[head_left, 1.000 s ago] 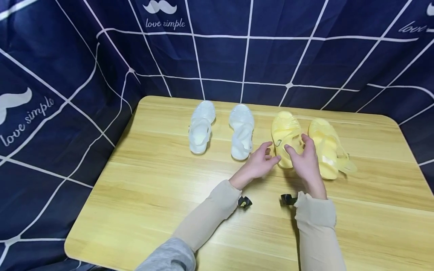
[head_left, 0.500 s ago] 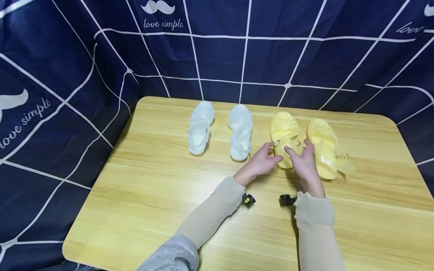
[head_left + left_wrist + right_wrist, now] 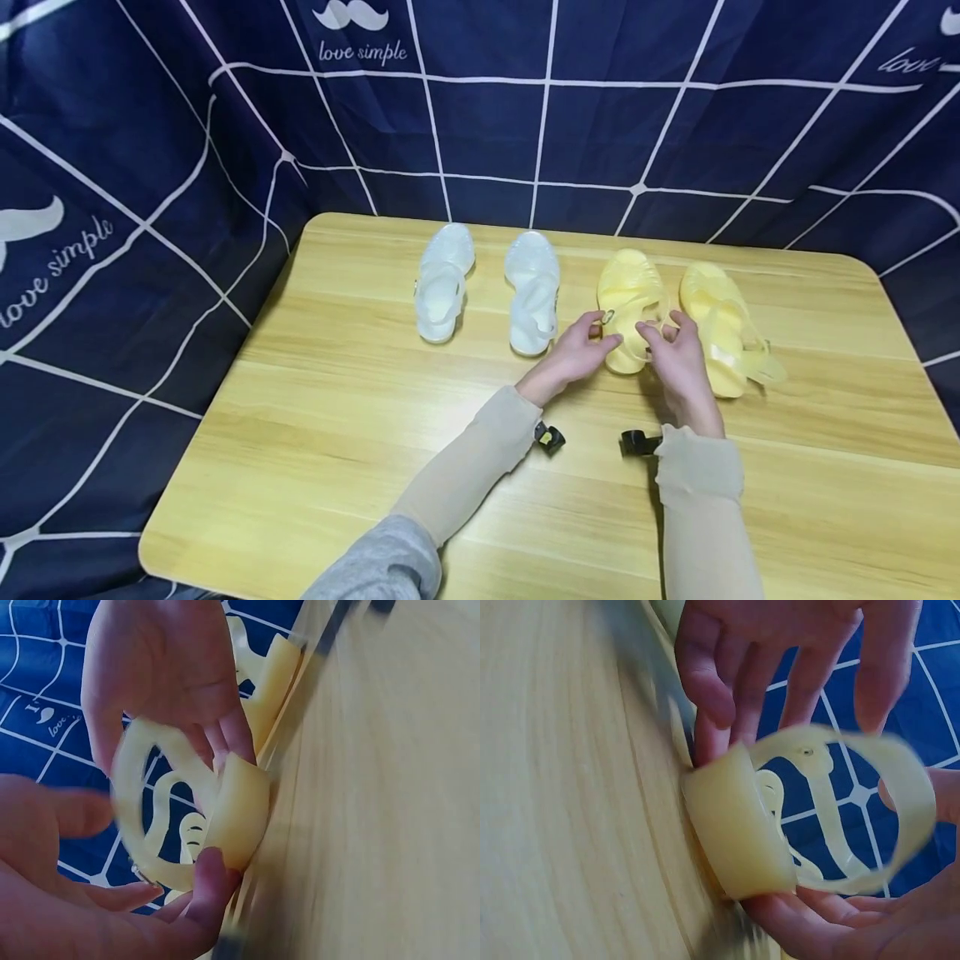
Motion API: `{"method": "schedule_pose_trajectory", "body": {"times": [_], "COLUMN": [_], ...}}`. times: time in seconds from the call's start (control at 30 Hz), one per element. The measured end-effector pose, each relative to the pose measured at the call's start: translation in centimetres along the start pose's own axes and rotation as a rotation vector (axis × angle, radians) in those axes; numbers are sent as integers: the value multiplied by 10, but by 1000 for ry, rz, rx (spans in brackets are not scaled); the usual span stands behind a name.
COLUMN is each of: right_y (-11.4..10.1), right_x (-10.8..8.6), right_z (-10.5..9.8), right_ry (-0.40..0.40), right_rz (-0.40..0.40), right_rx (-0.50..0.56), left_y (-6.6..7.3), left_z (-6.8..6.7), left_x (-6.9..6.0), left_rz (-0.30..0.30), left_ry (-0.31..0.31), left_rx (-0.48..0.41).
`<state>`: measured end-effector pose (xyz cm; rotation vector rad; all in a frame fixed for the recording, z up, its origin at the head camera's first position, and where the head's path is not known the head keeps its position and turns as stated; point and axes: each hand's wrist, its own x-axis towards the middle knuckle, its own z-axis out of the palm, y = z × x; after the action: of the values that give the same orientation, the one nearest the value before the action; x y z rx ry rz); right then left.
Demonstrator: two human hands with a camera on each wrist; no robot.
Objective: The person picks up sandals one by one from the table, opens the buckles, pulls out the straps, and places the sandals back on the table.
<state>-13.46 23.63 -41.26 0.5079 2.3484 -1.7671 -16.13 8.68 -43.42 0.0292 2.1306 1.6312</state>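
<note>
A pair of yellow jelly sandals lies at the right. Over the heel half of the left yellow sandal [image 3: 626, 279], both hands work from either side. My left hand [image 3: 573, 354] has its fingertips against its left side by the buckle, thumb apart from the fingers. On the right side, my right hand [image 3: 678, 362] pinches the strap [image 3: 911, 802] between thumb and fingers. In the wrist views the strap loops above the heel of the sole [image 3: 240, 814], with fingers touching the sole's sides. Just right of that hand lies the other yellow sandal [image 3: 712, 292].
Two white jelly sandals, one farther left [image 3: 448, 250] and one nearer [image 3: 532, 258], stand along the back of the wooden table [image 3: 315, 417]. A dark blue curtain [image 3: 480, 125] with white lines hangs behind the table and at its left.
The right thumb and fingers have come together at the strap, which has shifted. The left fingers have moved slightly closer to the sandal's buckle. The other sandals keep their places.
</note>
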Motion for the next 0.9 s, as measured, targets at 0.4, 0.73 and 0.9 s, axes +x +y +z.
{"method": "schedule_pose_trajectory", "body": {"times": [0.4,0.73,0.9], "right_y": [3,4,5], "right_x": [2,2,2], "right_z": [-1,-5,-6], "right_ry": [-55,-153,-184], "right_rz": [16,24,26], "right_rx": [44,111,141], "left_y": [-2,1,4], "left_z": [-5,-6,-6], "left_x": [2,-5,-8], "left_rz": [-23,36,82], "left_ry": [41,71,78], "left_rx": [18,124,249]}}
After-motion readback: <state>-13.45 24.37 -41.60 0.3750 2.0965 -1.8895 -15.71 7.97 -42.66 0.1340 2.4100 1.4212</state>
